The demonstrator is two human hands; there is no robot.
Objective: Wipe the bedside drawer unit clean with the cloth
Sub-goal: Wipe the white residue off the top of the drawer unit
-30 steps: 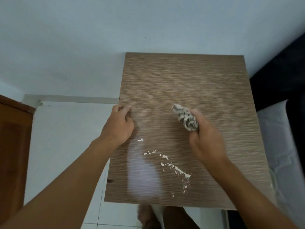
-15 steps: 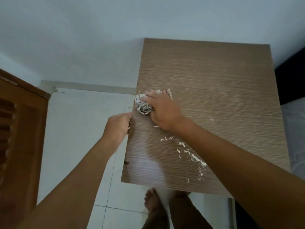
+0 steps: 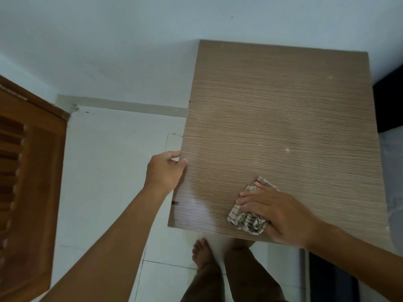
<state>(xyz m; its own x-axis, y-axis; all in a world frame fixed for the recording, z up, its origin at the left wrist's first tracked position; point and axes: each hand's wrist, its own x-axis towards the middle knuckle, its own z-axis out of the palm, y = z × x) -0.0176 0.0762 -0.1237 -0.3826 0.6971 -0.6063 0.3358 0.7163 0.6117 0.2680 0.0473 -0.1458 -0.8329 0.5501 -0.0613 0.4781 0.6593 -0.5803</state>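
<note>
The bedside drawer unit [image 3: 283, 118] shows its brown wood-grain top from above, against the pale wall. My right hand [image 3: 281, 214] presses a crumpled striped cloth [image 3: 246, 221] flat on the top near its front edge. My left hand [image 3: 165, 171] grips the unit's left edge, thumb on the top surface. A few faint white specks [image 3: 287, 150] lie on the right part of the top. No white crumbs show near the front; the cloth and hand cover that spot.
A wooden louvred door [image 3: 24, 182] stands at the left. White floor tiles [image 3: 113, 171] lie between door and unit. My bare foot [image 3: 201, 253] and trouser legs are below the front edge. Bedding [image 3: 392, 171] and a dark frame flank the right.
My right hand swept the cloth from the left edge down to the front, over where the white crumbs lay; they are no longer visible. My left hand stayed on the left edge.
</note>
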